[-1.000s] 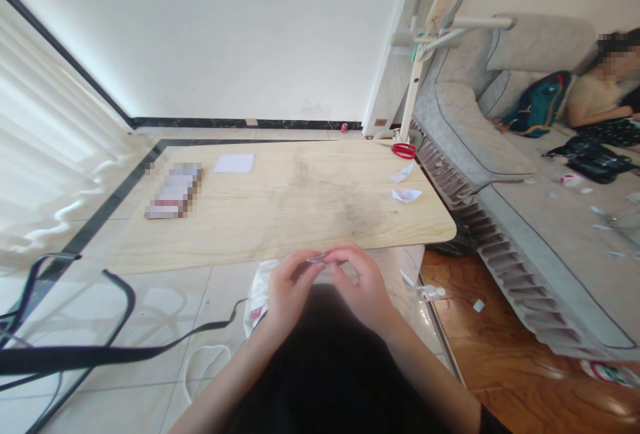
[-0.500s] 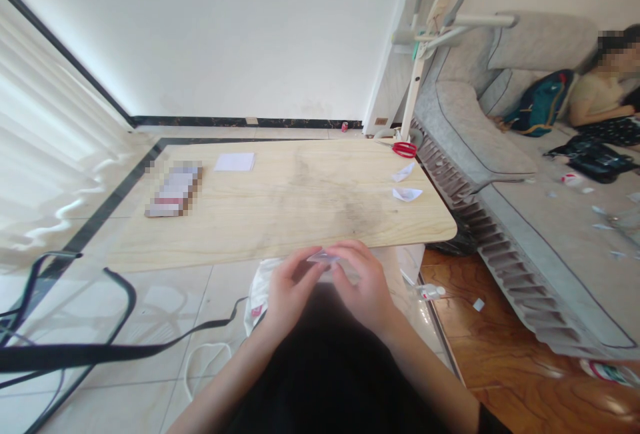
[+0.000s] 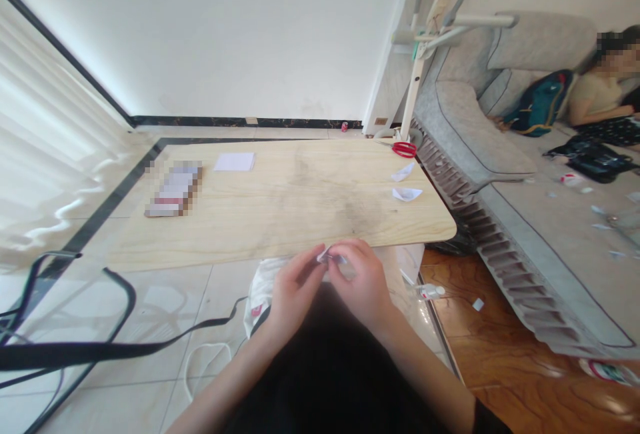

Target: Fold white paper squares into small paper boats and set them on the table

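Observation:
Between my two hands, just off the table's near edge, is a small folded piece of white paper [image 3: 324, 256]. My left hand [image 3: 299, 285] pinches its left side with thumb and fingers. My right hand [image 3: 361, 279] is closed on its right side, and those fingers cover much of the paper. Two folded white paper shapes [image 3: 407, 194] lie at the right end of the wooden table [image 3: 280, 211]. A stack of white paper sheets [image 3: 235, 162] rests toward the table's far left.
Red-handled scissors [image 3: 404, 149] lie at the far right corner. A blurred-out box-like object [image 3: 175, 189] sits on the left. Right of the table stand a grey sofa [image 3: 505, 134] with a seated person [image 3: 595, 94] and a backpack [image 3: 543, 104]. A black strap [image 3: 150, 351] crosses the lower left.
My fingers have drawn closer together around the paper. The paper now sits more upright, with a white fold showing between the fingertips. Things on the table have not moved.

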A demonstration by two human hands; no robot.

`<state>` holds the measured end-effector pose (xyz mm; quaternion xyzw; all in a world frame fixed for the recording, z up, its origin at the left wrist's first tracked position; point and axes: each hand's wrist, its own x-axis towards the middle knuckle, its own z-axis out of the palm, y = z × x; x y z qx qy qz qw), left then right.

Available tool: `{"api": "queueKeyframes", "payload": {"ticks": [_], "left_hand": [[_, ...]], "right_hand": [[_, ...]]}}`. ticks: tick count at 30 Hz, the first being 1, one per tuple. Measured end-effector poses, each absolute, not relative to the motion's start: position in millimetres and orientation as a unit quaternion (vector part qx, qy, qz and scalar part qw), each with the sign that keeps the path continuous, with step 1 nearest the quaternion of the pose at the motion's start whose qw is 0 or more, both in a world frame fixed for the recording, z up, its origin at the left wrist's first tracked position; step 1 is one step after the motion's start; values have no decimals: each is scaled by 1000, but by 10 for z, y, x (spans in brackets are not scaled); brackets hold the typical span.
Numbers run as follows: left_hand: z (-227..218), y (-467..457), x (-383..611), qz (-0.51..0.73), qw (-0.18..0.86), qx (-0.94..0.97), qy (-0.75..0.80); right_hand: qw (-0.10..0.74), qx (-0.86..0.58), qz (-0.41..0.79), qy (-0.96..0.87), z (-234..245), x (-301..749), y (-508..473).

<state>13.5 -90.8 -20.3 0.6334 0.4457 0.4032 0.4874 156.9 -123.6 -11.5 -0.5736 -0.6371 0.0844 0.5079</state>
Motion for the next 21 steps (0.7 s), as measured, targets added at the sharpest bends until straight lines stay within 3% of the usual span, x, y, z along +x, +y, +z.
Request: {"api": "queueKeyframes", "payload": {"ticks": [4, 11, 21], "left_hand": [[-270, -880, 112, 389, 522, 622, 435], [-277, -806, 59, 361, 559, 638, 387], [-176, -843, 115, 417, 593, 555, 408]], "right_hand": [[492, -576, 94, -646, -113, 1584, -1215], [522, -560, 233, -600, -78, 1629, -1248], [475, -533, 202, -670, -4, 1646, -1338]]}}
